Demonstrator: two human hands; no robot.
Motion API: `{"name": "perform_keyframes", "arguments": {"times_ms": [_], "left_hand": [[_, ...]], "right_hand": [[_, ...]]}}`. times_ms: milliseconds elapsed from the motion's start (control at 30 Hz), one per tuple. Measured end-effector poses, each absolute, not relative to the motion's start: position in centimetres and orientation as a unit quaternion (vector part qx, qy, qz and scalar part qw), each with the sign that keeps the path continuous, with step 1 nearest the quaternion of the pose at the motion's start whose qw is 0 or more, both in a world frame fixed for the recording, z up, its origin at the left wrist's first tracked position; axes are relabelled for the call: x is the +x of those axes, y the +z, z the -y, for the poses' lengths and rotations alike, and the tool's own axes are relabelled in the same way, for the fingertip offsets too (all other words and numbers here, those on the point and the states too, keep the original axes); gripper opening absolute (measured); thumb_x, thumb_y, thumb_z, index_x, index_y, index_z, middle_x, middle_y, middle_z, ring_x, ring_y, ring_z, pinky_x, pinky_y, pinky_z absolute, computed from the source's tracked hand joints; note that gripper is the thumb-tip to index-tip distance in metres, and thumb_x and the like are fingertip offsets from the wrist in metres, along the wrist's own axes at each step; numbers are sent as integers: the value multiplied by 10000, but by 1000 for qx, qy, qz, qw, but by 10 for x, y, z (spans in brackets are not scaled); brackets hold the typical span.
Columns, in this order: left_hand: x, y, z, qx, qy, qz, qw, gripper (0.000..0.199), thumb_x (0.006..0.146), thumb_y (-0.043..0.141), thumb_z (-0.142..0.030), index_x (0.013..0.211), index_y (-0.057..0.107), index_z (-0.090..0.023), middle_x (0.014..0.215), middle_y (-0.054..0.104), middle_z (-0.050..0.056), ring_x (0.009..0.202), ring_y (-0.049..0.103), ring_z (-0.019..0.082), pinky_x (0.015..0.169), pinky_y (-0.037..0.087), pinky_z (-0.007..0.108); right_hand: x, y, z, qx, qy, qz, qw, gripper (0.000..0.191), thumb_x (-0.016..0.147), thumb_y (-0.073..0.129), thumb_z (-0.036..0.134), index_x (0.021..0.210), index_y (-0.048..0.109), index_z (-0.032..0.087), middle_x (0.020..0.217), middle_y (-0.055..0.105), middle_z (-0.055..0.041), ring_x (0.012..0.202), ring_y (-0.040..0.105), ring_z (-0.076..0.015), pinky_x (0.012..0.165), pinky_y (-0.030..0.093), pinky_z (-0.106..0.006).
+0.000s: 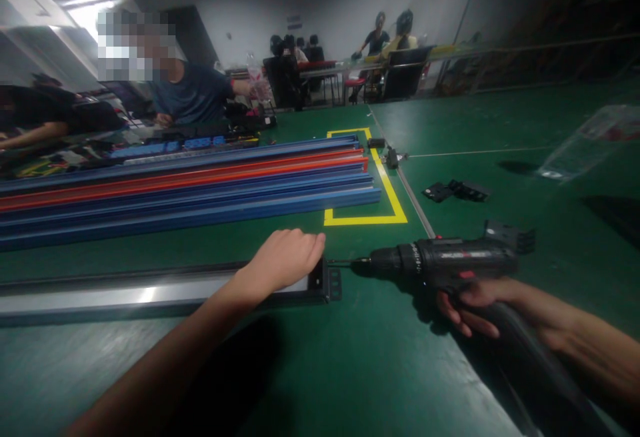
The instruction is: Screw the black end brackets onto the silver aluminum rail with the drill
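A long dark-edged profile with a silvery channel (145,296) lies across the green table, a black end cap (333,284) at its right end. Closed around the profile near that end is my left hand (287,257), its fingertips by the cap. My right hand (473,307) grips a black cordless drill (460,257), held level and pointing left. The thin bit (343,263) reaches the end cap's upper part; whether it sits in a screw is too small to tell.
Blue profiles (300,204) and red profiles (300,165) lie behind, beside yellow tape (367,220). Black brackets (457,190) and a clear bottle (590,144) are at the right. A person in a blue shirt (193,94) sits across the table, holding another bottle (257,80).
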State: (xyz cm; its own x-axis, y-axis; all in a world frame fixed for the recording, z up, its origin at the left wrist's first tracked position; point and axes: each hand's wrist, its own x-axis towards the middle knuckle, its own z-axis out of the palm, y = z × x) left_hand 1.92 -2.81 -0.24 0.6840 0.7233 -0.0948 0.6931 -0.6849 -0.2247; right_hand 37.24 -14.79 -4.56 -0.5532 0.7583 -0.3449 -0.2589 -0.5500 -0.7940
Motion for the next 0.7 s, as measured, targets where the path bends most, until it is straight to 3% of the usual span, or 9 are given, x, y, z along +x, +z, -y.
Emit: {"name": "perform_keyframes", "arguments": {"times_ms": [200,333,533,700], "left_hand": [[21,0,29,-915,88,385,88,544,1084,196,-271,1046,720,-132,815,747,152,781,745,316,643,511,379],[22,2,30,-916,85,383,84,562,1091,183,-280,1024,722,-132,824,748,153,783,748,305,649,517,375],[21,1,29,-920,83,373,83,532,1091,213,-277,1030,721,-133,796,742,141,765,745,300,636,506,361],[18,-1,27,-925,85,361,80,521,1085,211,-270,1116,713,-134,822,743,148,780,736,317,637,503,382]], "right_hand": [[371,-44,149,-354,805,359,312,257,845,717,319,914,798,84,777,725,-47,523,546,-80,693,543,-254],[364,-34,150,-360,799,366,315,251,831,728,312,855,803,74,646,675,-27,528,533,-95,696,530,-242],[362,-30,149,-379,793,359,315,256,794,745,326,917,817,113,870,768,-77,501,508,-74,692,534,-261],[366,-36,149,-372,797,362,308,288,812,733,347,947,812,106,800,741,-63,557,551,-102,736,543,-274]]}}
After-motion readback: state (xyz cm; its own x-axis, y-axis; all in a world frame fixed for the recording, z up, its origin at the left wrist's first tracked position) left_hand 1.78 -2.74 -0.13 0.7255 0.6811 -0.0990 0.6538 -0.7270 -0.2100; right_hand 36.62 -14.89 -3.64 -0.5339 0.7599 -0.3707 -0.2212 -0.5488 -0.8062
